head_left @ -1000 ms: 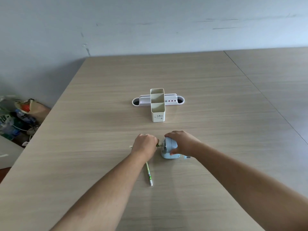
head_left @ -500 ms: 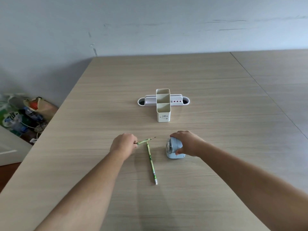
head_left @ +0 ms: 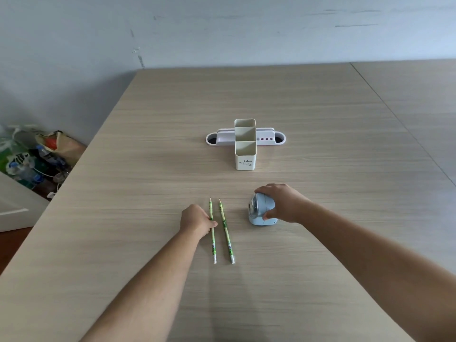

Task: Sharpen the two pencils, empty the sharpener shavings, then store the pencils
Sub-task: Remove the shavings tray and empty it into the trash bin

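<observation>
Two green patterned pencils lie side by side on the wooden table (head_left: 320,119), sharpened tips pointing away from me. My left hand (head_left: 196,220) pinches the left pencil (head_left: 212,239) near its middle, flat on the table. The right pencil (head_left: 226,230) lies free, a finger's width away. A light blue sharpener (head_left: 259,210) stands to the right of the pencils, and my right hand (head_left: 283,202) grips it from the right side and top. A cream pen holder (head_left: 245,149) with three compartments stands beyond, in the middle of the table.
A white and pink tray (head_left: 223,137) lies crosswise behind the pen holder. Bags of rubbish (head_left: 37,156) sit on the floor past the table's left edge. A seam (head_left: 399,122) to a second table runs along the right.
My left hand pulled the pencil out of the sharpener, swung it round and laid it down parallel to the other pencil. My right hand stayed on the sharpener.
</observation>
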A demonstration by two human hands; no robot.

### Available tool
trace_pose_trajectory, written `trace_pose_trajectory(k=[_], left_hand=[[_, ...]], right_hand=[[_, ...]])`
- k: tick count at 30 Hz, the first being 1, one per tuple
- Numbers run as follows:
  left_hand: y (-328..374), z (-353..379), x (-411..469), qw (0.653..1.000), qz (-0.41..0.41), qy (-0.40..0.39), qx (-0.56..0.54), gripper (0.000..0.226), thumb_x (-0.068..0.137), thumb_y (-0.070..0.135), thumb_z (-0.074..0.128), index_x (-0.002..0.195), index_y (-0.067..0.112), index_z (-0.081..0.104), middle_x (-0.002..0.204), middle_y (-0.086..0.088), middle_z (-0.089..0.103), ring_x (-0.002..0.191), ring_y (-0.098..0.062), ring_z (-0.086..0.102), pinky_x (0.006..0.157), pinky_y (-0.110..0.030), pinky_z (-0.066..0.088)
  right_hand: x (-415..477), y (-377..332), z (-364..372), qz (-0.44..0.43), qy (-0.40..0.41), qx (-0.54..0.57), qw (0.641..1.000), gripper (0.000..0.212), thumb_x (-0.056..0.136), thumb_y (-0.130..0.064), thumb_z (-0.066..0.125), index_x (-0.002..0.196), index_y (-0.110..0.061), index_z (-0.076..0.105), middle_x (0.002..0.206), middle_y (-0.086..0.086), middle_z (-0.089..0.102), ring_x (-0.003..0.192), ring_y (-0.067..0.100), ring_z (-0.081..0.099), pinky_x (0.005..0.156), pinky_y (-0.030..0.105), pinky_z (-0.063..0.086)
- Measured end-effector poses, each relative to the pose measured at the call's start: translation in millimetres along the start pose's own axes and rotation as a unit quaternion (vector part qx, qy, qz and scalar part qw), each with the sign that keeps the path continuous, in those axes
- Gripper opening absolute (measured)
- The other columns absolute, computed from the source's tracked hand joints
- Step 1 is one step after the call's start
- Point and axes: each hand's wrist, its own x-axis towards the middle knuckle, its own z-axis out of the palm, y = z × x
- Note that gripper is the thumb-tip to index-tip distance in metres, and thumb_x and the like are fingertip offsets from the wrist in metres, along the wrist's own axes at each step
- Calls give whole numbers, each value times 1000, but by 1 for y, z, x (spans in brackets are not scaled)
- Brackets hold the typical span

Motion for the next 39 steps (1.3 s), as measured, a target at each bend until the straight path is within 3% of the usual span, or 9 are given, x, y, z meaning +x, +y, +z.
trace_pose_trajectory(k=[12, 16, 20, 24, 27, 31, 33, 36, 39], left_hand=[[9, -7, -9, 996, 41, 1, 78, 30, 69, 18, 85, 54, 15, 59, 63, -9, 69, 57, -20, 63, 74, -33, 58], [31, -22, -12, 990, 108, 34, 80, 36, 70, 34, 82, 92, 13, 64, 91, -6, 70, 87, -25, 66, 81, -35, 53], [66, -14, -25, 970, 230, -60, 57, 69, 64, 44, 85, 121, 17, 55, 110, 0, 62, 101, -17, 59, 93, -33, 49], [95, 11, -37, 916, 330, -104, 203, 87, 59, 40, 87, 134, 20, 47, 137, 3, 51, 125, -17, 49, 103, -36, 44], [104, 28, -39, 883, 348, -92, 300, 81, 61, 38, 86, 132, 22, 49, 132, 5, 54, 121, -20, 53, 92, -34, 45], [103, 38, -33, 878, 348, -84, 318, 67, 62, 33, 86, 122, 22, 57, 118, 1, 62, 111, -23, 57, 84, -33, 46], [101, 39, -31, 880, 349, -81, 313, 65, 63, 32, 85, 121, 23, 58, 116, 0, 64, 110, -24, 57, 84, -33, 47], [99, 39, -31, 882, 354, -76, 302, 63, 62, 31, 85, 120, 23, 59, 114, 0, 65, 109, -25, 57, 83, -33, 46], [100, 39, -31, 883, 354, -74, 301, 65, 62, 31, 85, 122, 22, 59, 117, 1, 65, 111, -24, 56, 86, -34, 47]], right_hand=[[-1, -1, 0, 0, 4, 10, 1000, 74, 68, -21, 79, 134, -19, 47, 130, 1, 55, 121, 21, 48, 95, 29, 39], [-8, 2, 6, 0, -13, 25, 1000, 82, 73, -26, 76, 143, -20, 33, 145, 2, 43, 133, 22, 38, 106, 32, 33], [-17, 10, 2, 17, 14, 82, 996, 90, 75, -41, 72, 148, -20, 23, 157, 0, 22, 145, 22, 19, 117, 36, 20], [-28, 32, -13, 78, 145, 138, 977, 21, 85, -25, 63, 102, -13, 65, 105, 4, 66, 101, 21, 59, 85, 29, 46], [-39, 49, -1, 156, 73, 157, 973, 14, 81, -19, 59, 74, -9, 66, 68, 2, 62, 62, 14, 52, 56, 22, 41], [-40, 55, 29, 158, -43, 175, 971, 23, 79, -18, 55, 91, -15, 74, 91, 6, 72, 74, 12, 56, 70, 23, 46], [-35, 53, 32, 159, -32, 183, 970, 33, 80, -15, 55, 110, -19, 68, 87, -2, 67, 75, 15, 57, 68, 22, 44], [-24, 55, 29, 138, 26, 161, 977, 65, 79, -15, 64, 139, -24, 43, 123, 1, 59, 106, 25, 53, 85, 27, 41], [-17, 60, 23, 109, 26, 195, 974, 83, 74, -20, 74, 143, -38, 31, 125, 2, 51, 102, 20, 47, 84, 27, 38]])
